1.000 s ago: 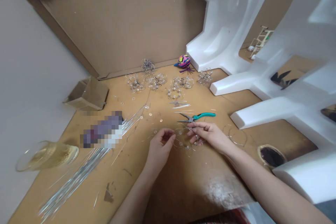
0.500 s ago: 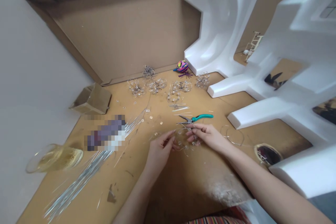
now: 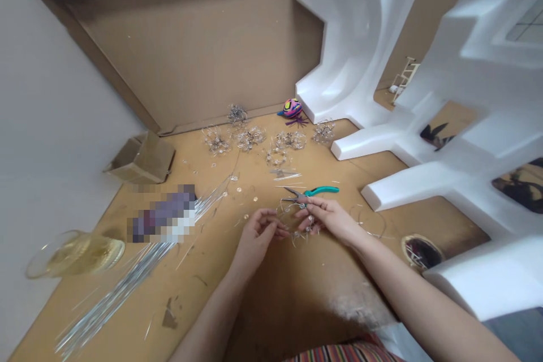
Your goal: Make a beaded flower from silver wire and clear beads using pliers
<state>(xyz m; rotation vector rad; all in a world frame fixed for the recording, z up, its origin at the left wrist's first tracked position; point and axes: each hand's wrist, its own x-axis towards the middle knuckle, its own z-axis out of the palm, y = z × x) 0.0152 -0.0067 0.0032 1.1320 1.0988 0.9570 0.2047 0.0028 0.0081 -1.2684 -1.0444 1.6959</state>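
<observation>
Brown table (image 3: 229, 277), pale wall (image 3: 55, 107), one pliers (image 3: 319, 190); my right fingers (image 3: 317, 202) pinch one beaded ring (image 3: 296, 235); left fingers (image 3: 263, 213), I can't tell.

pliers (image 3: 317, 190) blocking ahead, free tabletop (image 3: 292, 283) nearer

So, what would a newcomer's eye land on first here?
Probably the big white structure along the right side. Next, in the middle, the left hand and right hand around a beaded wire ring, with teal-handled pliers just beyond. A small, rounded, multicolored object stands out at the back, beside that structure.
</observation>
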